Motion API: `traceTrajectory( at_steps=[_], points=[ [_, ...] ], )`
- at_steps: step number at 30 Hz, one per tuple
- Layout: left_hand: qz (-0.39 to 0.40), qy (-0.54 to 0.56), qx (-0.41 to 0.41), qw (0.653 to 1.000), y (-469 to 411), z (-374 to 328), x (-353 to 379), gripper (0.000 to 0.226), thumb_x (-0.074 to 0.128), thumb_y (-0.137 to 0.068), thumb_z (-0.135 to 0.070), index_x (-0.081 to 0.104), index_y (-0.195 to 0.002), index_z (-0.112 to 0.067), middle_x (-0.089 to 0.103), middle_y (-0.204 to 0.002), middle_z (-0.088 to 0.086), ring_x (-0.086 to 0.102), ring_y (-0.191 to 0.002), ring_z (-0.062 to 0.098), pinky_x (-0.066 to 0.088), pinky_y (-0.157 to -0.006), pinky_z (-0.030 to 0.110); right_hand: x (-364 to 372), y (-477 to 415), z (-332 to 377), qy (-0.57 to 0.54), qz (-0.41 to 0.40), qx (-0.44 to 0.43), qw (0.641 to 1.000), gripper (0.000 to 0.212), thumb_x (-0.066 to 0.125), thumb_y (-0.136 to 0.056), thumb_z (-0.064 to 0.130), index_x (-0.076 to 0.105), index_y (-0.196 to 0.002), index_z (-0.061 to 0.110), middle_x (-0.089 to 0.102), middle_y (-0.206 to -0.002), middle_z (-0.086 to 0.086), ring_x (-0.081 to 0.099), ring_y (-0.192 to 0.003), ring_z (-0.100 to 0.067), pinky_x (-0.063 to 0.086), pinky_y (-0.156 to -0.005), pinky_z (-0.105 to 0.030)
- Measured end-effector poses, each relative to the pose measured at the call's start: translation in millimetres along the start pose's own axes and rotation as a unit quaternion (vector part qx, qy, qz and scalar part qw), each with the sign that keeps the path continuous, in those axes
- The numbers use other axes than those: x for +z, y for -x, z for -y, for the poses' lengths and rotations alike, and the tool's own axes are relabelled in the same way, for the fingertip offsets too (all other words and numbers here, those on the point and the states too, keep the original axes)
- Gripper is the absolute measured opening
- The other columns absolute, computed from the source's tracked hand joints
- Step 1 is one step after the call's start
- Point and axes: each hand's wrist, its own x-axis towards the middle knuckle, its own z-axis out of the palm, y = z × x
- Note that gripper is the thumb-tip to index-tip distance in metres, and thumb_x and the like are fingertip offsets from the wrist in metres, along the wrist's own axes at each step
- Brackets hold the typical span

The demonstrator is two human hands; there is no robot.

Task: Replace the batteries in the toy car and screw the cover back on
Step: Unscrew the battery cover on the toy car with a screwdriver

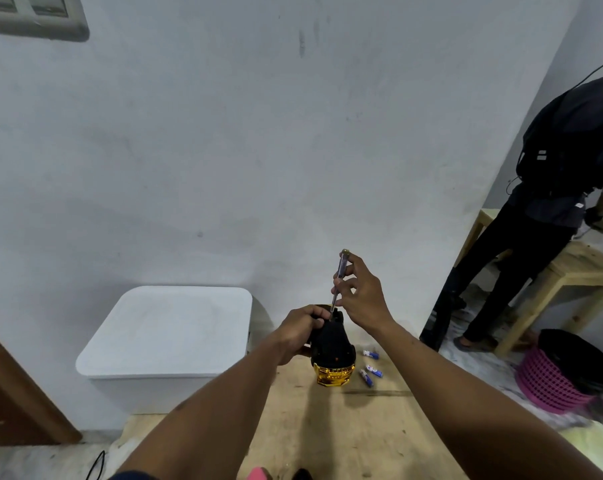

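Left hand (302, 329) grips toy car (331, 351); right fingers (345, 284) pinch screwdriver (340, 275).

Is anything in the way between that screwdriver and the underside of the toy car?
Nothing visible. The right hand holds the screwdriver upright, its tip down at the black underside of the toy car, which the left hand grips. The three batteries lie on the table to the right, clear of it.
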Motion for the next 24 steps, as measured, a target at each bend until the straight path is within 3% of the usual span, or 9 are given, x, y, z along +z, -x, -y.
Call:
traceTrajectory(
  at_steps=[5, 9, 16, 21, 24],
  points=[
    [0.009, 0.0, 0.004, 1.0, 0, -4, 1, 0.03, 0.038, -0.098, -0.005, 0.064, -0.105, -0.018, 0.061, -0.098, 0.008, 0.056, -0.082, 0.023, 0.048, -0.058, 0.027, -3, 3, 7, 0.008, -0.025, -0.022, 0.999, 0.078, 0.059, -0.091, 0.0, 0.028, -0.145, 0.048, 0.065, -0.095, 0.001, 0.072, -0.074, -0.014, 0.062, -0.069, -0.039],
    [0.007, -0.001, 0.004, 1.0, -1, -3, -2, 0.03, 0.038, -0.098, -0.005, 0.064, -0.107, -0.018, 0.061, -0.099, 0.009, 0.055, -0.085, 0.024, 0.048, -0.061, 0.029, 1, 6, 9, 0.008, -0.03, -0.039, 0.999, 0.065, 0.055, -0.094, 0.0, 0.036, -0.14, 0.043, 0.063, -0.1, 0.0, 0.072, -0.075, -0.015, 0.062, -0.069, -0.046],
    [0.001, -0.005, 0.0, 1.0, 2, -1, -6, 0.03, 0.038, -0.098, -0.004, 0.063, -0.108, -0.018, 0.062, -0.104, 0.01, 0.056, -0.088, 0.024, 0.048, -0.058, 0.028, 7, 9, 6, -0.018, -0.067, -0.017, 0.997, 0.064, 0.055, -0.092, -0.005, 0.038, -0.137, 0.038, 0.063, -0.096, -0.003, 0.071, -0.07, -0.017, 0.06, -0.065, -0.05],
    [-0.007, 0.004, 0.004, 1.0, 4, -1, -7, 0.029, 0.039, -0.098, -0.005, 0.063, -0.106, -0.018, 0.062, -0.103, 0.01, 0.057, -0.086, 0.022, 0.048, -0.053, 0.026, 8, 10, 10, 0.017, -0.043, -0.045, 0.998, 0.065, 0.058, -0.091, -0.002, 0.035, -0.137, 0.04, 0.065, -0.097, 0.003, 0.071, -0.074, -0.012, 0.062, -0.066, -0.038],
    [-0.014, 0.026, 0.004, 1.0, 2, 1, -8, 0.03, 0.038, -0.098, -0.004, 0.064, -0.106, -0.017, 0.064, -0.099, 0.009, 0.059, -0.086, 0.024, 0.051, -0.061, 0.031, 7, 9, 13, 0.028, -0.034, -0.064, 0.997, 0.062, 0.063, -0.09, 0.005, 0.036, -0.132, 0.04, 0.067, -0.095, 0.008, 0.068, -0.083, -0.011, 0.058, -0.068, -0.035]
  ],
)
